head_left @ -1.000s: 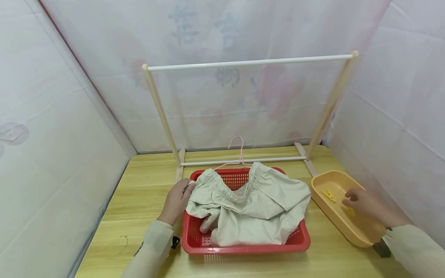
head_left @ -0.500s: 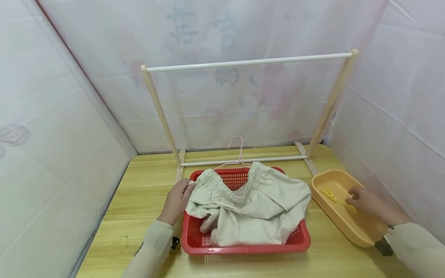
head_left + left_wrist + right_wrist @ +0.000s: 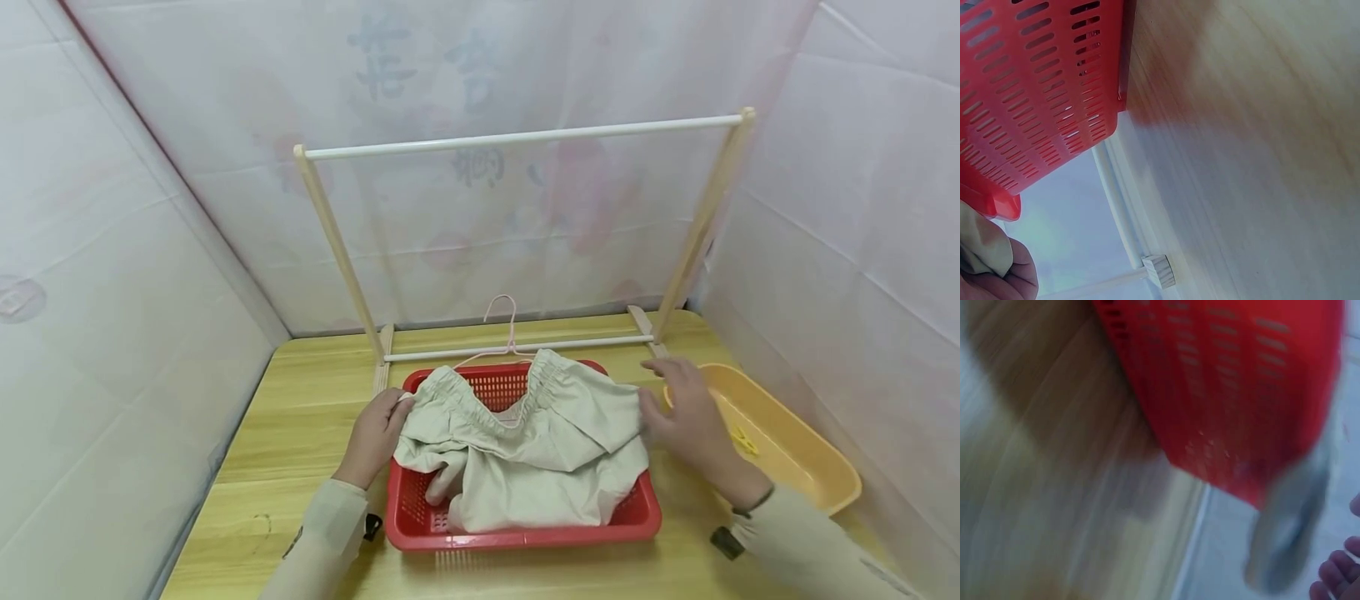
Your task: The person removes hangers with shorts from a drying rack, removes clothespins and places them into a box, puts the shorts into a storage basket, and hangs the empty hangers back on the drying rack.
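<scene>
Cream pants [image 3: 551, 454] with a gathered elastic waistband lie spread over a red perforated basket [image 3: 525, 540]. Behind the waistband rises the hook of a pink hanger [image 3: 512, 321]; the rest of it is mostly hidden by cloth. My left hand [image 3: 375, 437] pinches the pants' left waist corner at the basket rim, and the left wrist view shows cloth between the fingers [image 3: 1022, 272]. At the pants' right edge, my right hand [image 3: 690, 421] hovers with fingers spread. The right wrist view has its fingertips [image 3: 1335, 575] close beside a blurred cloth edge [image 3: 1291, 531].
A yellow-orange tray [image 3: 840, 487] stands on the right, partly behind my right forearm, with a yellow clothes clip [image 3: 744, 442] in it. Behind the basket stands a wooden rack with a white top rail [image 3: 525, 139]. Fabric walls [image 3: 847, 208] enclose the table [image 3: 300, 450].
My right hand has left the tray and moved left to the pants' right edge, its fingers now spread. The left hand keeps its grip on the waist corner. The head view has shifted slightly.
</scene>
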`<state>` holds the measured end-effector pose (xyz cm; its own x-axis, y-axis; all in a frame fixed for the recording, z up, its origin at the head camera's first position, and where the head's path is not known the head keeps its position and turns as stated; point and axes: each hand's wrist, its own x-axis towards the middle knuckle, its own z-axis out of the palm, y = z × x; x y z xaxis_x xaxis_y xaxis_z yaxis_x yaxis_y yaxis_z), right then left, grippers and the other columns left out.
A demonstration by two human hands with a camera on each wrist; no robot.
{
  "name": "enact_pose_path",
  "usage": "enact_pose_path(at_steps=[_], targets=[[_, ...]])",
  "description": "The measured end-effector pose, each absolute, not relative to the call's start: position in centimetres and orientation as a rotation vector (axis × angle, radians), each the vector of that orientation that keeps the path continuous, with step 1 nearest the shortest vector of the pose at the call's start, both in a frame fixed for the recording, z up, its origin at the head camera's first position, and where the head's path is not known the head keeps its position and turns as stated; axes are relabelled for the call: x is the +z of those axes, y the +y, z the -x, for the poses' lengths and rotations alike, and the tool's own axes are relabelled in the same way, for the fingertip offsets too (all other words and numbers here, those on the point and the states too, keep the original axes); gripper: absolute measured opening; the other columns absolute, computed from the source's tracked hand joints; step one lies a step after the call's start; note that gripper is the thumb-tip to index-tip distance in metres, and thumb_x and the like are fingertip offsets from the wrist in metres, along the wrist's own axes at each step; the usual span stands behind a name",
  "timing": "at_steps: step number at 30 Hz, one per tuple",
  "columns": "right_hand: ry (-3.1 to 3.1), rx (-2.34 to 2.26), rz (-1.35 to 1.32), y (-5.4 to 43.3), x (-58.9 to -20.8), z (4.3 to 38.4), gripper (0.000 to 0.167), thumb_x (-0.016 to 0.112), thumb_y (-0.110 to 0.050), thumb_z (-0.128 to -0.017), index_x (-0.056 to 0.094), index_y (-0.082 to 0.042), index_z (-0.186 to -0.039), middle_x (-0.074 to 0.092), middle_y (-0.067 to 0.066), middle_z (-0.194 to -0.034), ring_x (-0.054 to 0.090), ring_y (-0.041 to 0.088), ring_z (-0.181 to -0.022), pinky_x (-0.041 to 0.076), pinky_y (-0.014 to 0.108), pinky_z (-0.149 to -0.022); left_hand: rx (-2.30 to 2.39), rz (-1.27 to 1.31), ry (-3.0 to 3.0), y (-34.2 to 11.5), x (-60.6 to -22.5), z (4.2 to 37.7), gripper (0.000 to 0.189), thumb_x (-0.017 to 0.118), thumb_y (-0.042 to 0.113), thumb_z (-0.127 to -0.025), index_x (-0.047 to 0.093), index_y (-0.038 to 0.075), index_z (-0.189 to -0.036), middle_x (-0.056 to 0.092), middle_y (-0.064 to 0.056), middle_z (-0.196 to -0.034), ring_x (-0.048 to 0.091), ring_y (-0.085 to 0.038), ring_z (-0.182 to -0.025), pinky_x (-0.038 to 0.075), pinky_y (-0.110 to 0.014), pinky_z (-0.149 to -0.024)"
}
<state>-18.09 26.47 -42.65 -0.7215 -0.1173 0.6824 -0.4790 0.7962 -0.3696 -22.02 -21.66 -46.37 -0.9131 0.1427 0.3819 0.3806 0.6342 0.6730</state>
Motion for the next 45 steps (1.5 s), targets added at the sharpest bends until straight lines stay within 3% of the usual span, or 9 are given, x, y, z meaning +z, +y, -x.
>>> enact_pose_path(at_steps=[4, 8, 14, 19, 26, 38, 45], targets=[[-2.410, 0.822, -0.428, 23.1, -44.2, 19.5, 0.037, 0.069, -0.011, -0.095, 0.062, 0.006, -0.128, 0.061, 0.023, -0.120, 0.056, 0.038, -0.107, 0.046, 0.053, -0.085, -1.153, 0.406, -2.566, -21.7, -46.6, 22.1, 0.018, 0.057, 0.032, -0.108, 0.062, 0.019, -0.097, 0.059, 0.004, -0.086, 0.055, -0.015, -0.079, 0.048, -0.037, -0.073], [-2.491, 0.839, -0.392, 21.7, -45.1, 20.4, 0.029, 0.066, -0.014, -0.101, 0.065, 0.004, -0.122, 0.062, 0.020, -0.114, 0.057, 0.035, -0.102, 0.048, 0.052, -0.082, -1.154, 0.386, -2.578, -21.7, -46.6, 21.9, 0.017, 0.060, 0.030, -0.107, 0.061, 0.019, -0.094, 0.056, 0.004, -0.082, 0.052, -0.015, -0.076, 0.046, -0.034, -0.071], [-2.414, 0.773, -0.386, 20.7, -45.4, 20.7, 0.010, 0.066, -0.010, -0.100, 0.069, -0.001, -0.105, 0.065, 0.013, -0.101, 0.058, 0.030, -0.094, 0.048, 0.047, -0.077, -1.156, 0.395, -2.572, -21.6, -46.3, 21.7, 0.017, 0.058, 0.030, -0.107, 0.062, 0.017, -0.096, 0.057, 0.004, -0.085, 0.053, -0.015, -0.078, 0.046, -0.035, -0.072], [-2.361, 0.781, -0.353, 20.4, -45.5, 20.7, 0.005, 0.066, -0.008, -0.099, 0.068, -0.003, -0.099, 0.066, 0.010, -0.094, 0.060, 0.023, -0.083, 0.048, 0.041, -0.070, -1.157, 0.402, -2.571, -21.6, -45.9, 21.8, 0.019, 0.057, 0.030, -0.108, 0.061, 0.017, -0.094, 0.057, 0.003, -0.084, 0.052, -0.016, -0.078, 0.046, -0.035, -0.072], [-2.358, 0.773, -0.306, 20.2, -45.3, 20.6, 0.011, 0.068, -0.008, -0.099, 0.062, -0.006, -0.090, 0.060, 0.006, -0.082, 0.052, 0.017, -0.069, 0.043, 0.034, -0.062, -1.113, 0.425, -2.604, -21.7, -45.4, 22.0, 0.019, 0.057, 0.029, -0.108, 0.059, 0.017, -0.094, 0.055, 0.003, -0.083, 0.052, -0.017, -0.078, 0.046, -0.037, -0.074], [-2.309, 0.747, -0.363, 20.7, -46.0, 20.5, 0.012, 0.069, -0.003, -0.096, 0.060, -0.005, -0.089, 0.054, 0.003, -0.080, 0.047, 0.016, -0.070, 0.040, 0.033, -0.061, -0.625, 0.662, -2.603, -20.6, -44.5, 22.1, 0.018, 0.062, 0.024, -0.105, 0.062, 0.017, -0.089, 0.060, 0.000, -0.079, 0.051, -0.023, -0.077, 0.043, -0.042, -0.076], [-2.240, 0.717, -0.459, 21.2, -46.2, 20.5, 0.014, 0.068, 0.003, -0.094, 0.058, -0.004, -0.088, 0.052, 0.004, -0.081, 0.047, 0.016, -0.072, 0.039, 0.033, -0.063, -0.646, 0.735, -2.608, -20.2, -43.8, 22.0, 0.019, 0.062, 0.021, -0.105, 0.058, 0.018, -0.086, 0.055, 0.003, -0.076, 0.051, -0.024, -0.079, 0.041, -0.042, -0.076]])
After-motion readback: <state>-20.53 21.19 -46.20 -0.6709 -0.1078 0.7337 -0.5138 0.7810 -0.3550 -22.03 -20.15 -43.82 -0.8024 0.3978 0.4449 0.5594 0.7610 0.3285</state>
